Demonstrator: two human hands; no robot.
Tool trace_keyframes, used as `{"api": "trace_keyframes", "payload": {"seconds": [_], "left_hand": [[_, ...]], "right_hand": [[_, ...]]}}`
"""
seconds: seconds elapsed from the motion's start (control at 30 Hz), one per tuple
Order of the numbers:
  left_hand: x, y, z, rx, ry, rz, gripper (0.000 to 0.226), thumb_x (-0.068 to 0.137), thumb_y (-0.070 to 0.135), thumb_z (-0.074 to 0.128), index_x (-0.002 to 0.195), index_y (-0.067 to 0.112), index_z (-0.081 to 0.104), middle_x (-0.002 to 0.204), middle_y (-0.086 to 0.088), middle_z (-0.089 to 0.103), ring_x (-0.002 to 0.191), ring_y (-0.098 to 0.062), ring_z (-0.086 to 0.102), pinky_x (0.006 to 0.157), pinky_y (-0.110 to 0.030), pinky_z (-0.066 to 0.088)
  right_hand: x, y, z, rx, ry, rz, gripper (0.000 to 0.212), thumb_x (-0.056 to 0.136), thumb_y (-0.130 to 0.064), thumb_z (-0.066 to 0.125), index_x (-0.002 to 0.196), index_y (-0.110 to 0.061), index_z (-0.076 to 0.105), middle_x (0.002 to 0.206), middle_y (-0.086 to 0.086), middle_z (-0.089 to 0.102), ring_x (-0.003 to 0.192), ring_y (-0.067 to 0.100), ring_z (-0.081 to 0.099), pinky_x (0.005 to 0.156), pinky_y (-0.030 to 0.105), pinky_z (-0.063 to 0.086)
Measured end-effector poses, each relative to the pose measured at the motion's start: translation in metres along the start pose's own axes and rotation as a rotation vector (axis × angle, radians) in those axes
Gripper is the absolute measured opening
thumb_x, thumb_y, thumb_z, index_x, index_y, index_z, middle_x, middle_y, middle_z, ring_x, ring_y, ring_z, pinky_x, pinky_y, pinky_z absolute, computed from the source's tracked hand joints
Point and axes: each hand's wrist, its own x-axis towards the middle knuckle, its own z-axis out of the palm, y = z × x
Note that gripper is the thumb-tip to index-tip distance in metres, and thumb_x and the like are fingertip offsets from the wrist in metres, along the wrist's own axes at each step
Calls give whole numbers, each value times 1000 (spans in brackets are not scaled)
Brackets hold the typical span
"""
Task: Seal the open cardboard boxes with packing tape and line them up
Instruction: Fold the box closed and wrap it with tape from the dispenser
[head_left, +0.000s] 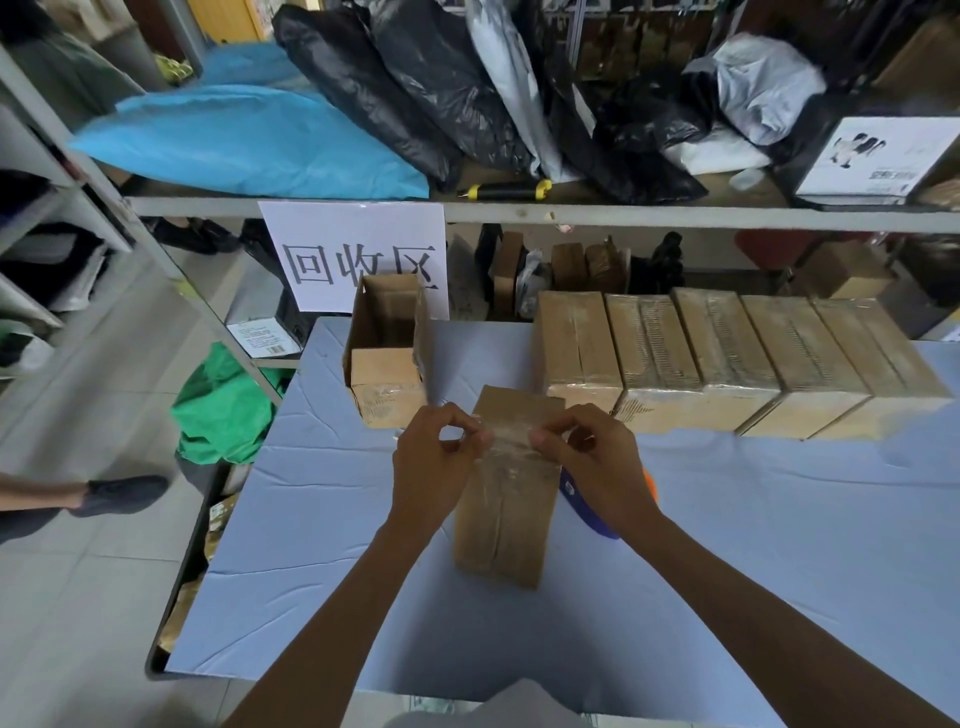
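At the centre of the frame a closed cardboard box (506, 493) lies on the blue-covered desk (779, 545). Just above its far end, a strip of clear tape (506, 441) is stretched between both hands: the left hand (434, 467) pinches its left end, the right hand (597, 462) pinches its right end. A blue and orange tape dispenser (587, 512) shows partly under the right hand. An open box (387, 348) stands behind, left of centre. A row of sealed boxes (737, 358) fills the right. A white sign (358, 249) hangs from the shelf (675, 214) above.
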Motion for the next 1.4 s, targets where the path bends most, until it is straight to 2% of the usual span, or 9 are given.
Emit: {"api": "trace_keyframes", "payload": {"seconds": [0.17,0.43,0.67,0.83,0.93,1.13,1.2,1.3,1.4], "left_hand": [[0,1,4,37,59,-64,15,84,26,71,73,24,60,73,21,57,72,-6,60,70,-13,44],[2,-2,6,-31,15,-58,10,82,26,71,79,20,64,78,14,60,70,-2,63,64,-4,46],[14,0,9,-167,16,-301,15,82,25,72,70,26,62,79,7,63,76,-14,65,74,-33,57],[20,3,12,-149,13,-312,12,80,28,74,81,22,63,82,5,64,79,-16,64,76,-34,57],[24,3,10,-271,1,-368,38,75,20,79,104,11,56,93,-3,65,82,-18,65,73,-37,59],[28,2,14,-219,7,-380,23,81,17,74,99,14,60,95,-5,67,87,-21,65,82,-49,56],[31,0,14,-265,1,-433,22,81,15,73,100,14,61,96,-6,68,91,-24,65,85,-52,54],[33,0,16,-281,-7,-426,19,83,13,71,100,13,61,98,-9,67,92,-25,65,87,-50,54],[33,0,19,-230,21,-395,18,84,17,70,99,13,61,96,-5,68,84,-19,64,77,-35,57]], "right_hand": [[0,-2,0,-69,26,35,15,77,-26,75,69,-23,62,76,-8,62,71,6,57,63,17,47],[7,-2,-3,-143,46,75,14,88,-21,63,76,-15,59,74,0,63,72,16,59,67,28,47],[13,0,1,-118,58,115,14,88,-19,62,75,-17,57,78,-1,60,73,12,58,62,18,44],[20,3,1,-77,74,126,13,86,-17,64,74,-14,58,81,0,59,73,9,57,61,11,43],[22,5,3,-76,65,134,13,85,-16,64,74,-14,57,80,0,59,71,8,56,60,13,43],[25,4,7,-111,85,87,14,83,-14,65,73,-15,56,84,3,57,73,10,55,60,9,41],[27,5,7,-106,99,98,13,82,-10,66,85,-15,55,91,2,56,74,13,55,60,8,42],[33,4,3,100,126,224,58,77,-1,70,122,-20,39,106,-2,50,71,16,58,57,15,49],[33,1,10,-51,103,97,37,83,-3,63,113,-21,51,101,1,59,75,17,58,64,31,52]]}}
